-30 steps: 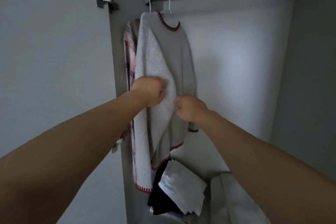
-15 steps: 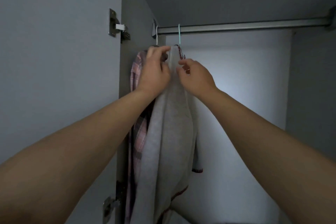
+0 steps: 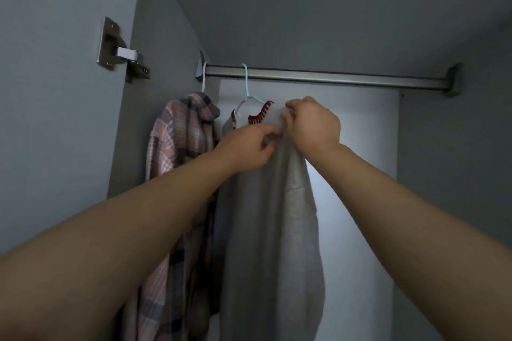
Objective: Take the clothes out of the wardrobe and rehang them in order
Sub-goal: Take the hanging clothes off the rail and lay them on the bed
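Note:
A grey sweater (image 3: 274,230) with a red-stitched collar hangs on a light blue hanger (image 3: 246,86) from the metal rail (image 3: 332,79). My left hand (image 3: 246,147) pinches the sweater's fabric just below the collar. My right hand (image 3: 313,124) grips the sweater's right shoulder, fingers curled round bunched cloth. To the left, a pink plaid shirt (image 3: 177,152) hangs on a white hanger (image 3: 204,77) at the rail's left end.
The wardrobe's left side wall (image 3: 155,91) stands close beside the plaid shirt, and the open door with its metal hinge (image 3: 119,50) is further left. The rail runs bare to its right bracket (image 3: 454,80). The pale back panel (image 3: 360,174) shows behind the sweater.
Both hands rose from the sweater's middle to its collar, then shifted right onto the shoulder. The view tilted upward, showing more rail and the wardrobe's top.

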